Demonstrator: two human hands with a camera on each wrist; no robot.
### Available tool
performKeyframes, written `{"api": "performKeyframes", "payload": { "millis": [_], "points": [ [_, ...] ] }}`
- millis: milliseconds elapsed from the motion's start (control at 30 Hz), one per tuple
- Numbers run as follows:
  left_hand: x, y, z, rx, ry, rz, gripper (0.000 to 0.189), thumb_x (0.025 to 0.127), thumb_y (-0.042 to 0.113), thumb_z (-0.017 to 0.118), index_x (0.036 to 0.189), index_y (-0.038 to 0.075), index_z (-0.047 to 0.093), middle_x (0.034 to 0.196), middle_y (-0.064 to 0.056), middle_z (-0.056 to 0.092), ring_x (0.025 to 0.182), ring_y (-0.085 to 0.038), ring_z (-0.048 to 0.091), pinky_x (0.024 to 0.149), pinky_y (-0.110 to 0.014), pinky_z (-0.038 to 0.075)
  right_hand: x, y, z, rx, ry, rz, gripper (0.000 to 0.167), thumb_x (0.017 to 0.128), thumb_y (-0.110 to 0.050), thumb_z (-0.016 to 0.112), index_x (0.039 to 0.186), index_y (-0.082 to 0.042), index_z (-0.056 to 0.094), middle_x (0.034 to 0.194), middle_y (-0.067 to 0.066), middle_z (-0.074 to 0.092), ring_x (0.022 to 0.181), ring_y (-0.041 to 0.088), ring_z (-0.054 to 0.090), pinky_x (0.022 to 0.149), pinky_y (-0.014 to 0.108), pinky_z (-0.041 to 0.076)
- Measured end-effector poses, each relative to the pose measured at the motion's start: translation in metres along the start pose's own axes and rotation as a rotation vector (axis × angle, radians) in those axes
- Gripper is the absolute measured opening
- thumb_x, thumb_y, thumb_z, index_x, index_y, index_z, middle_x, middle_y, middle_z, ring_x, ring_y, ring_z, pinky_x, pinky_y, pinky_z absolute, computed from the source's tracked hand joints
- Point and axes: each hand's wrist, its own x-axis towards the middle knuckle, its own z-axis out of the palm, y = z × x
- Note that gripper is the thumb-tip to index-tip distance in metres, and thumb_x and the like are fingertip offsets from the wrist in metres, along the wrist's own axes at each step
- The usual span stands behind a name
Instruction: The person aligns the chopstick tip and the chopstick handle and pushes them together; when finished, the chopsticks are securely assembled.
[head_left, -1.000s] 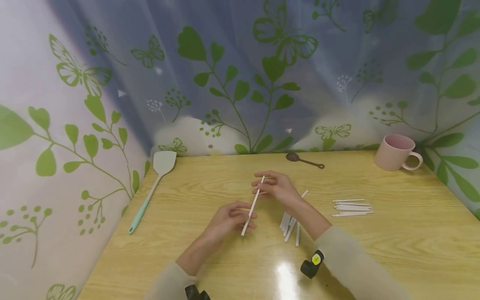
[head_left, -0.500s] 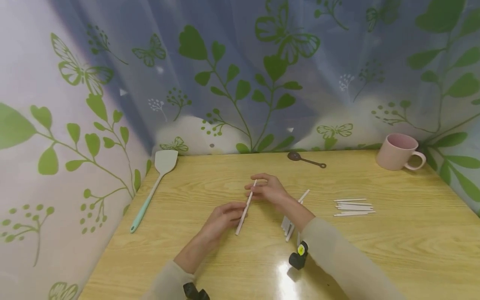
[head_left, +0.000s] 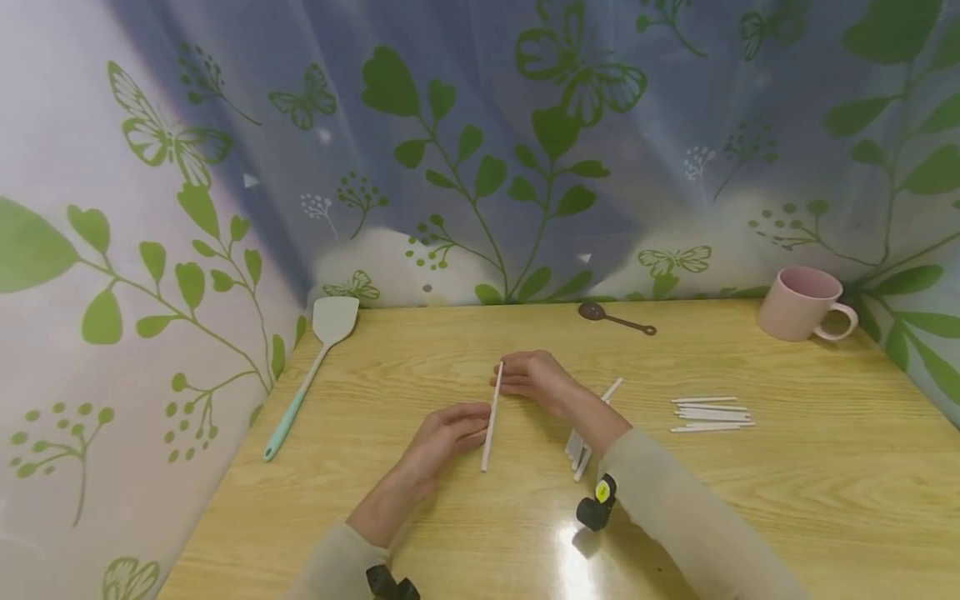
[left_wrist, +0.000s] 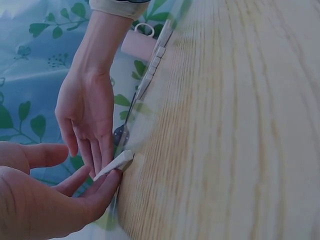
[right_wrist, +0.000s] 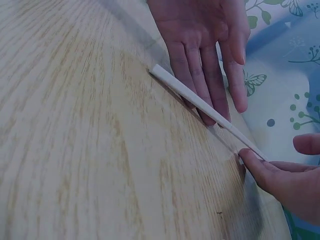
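Observation:
A slim white stick [head_left: 492, 421] lies on the wooden table between the two hands, its near end angled slightly left. In the right wrist view, the stick [right_wrist: 195, 100] runs along the tabletop with a thin shadow beside it. My left hand [head_left: 442, 437] stays at its left side, fingers extended and fingertips right at the stick, thumb apart. At the far end, my right hand [head_left: 546, 385] has its straight fingers against the stick's tip. The left wrist view shows the right hand [left_wrist: 87, 110] with its palm turned toward the stick and fingers long.
Under the right forearm lies a loose pile of white sticks [head_left: 579, 454], partly hidden. Farther right is another group of sticks [head_left: 711, 414]. A spatula [head_left: 335, 319] lies at left, a brown spoon [head_left: 592, 312] at the back, and a pink mug [head_left: 797, 307] stands back right.
The stick has moved a little left and come down onto the table, turning closer to straight ahead. Both hands shifted left with it, and their fingers have loosened from it.

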Motion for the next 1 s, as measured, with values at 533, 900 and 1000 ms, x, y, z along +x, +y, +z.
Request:
{"api": "performKeyframes", "payload": {
  "millis": [533,900,1000],
  "points": [
    [0.0,0.0,-0.002,0.004,0.028,-0.001,0.041,0.105,0.009,0.056,0.142,-0.01,0.053,0.149,-0.025,0.051,0.139,-0.039,0.05,0.114,-0.047,0.046,-0.006,-0.005,0.0,0.004,-0.087,-0.024,0.055,0.112,-0.011,0.036,0.154,0.021,0.019,0.161,0.039,0.024,0.15,0.049,0.031,0.123,0.05,0.032],
    [0.003,0.002,-0.002,0.023,0.038,0.029,0.042,0.104,0.007,0.056,0.142,-0.01,0.053,0.149,-0.026,0.051,0.137,-0.039,0.051,0.113,-0.048,0.046,-0.02,-0.011,-0.003,0.045,-0.093,-0.055,0.053,0.111,-0.008,0.036,0.153,0.021,0.022,0.162,0.038,0.024,0.15,0.049,0.03,0.124,0.049,0.029],
    [0.004,0.005,-0.001,0.027,0.036,0.046,0.043,0.103,0.007,0.056,0.142,-0.009,0.053,0.148,-0.027,0.053,0.136,-0.04,0.052,0.113,-0.049,0.047,-0.027,-0.013,-0.009,0.083,-0.088,-0.051,0.052,0.112,-0.008,0.036,0.154,0.019,0.022,0.161,0.038,0.027,0.149,0.05,0.032,0.124,0.05,0.031]
  ]
}}
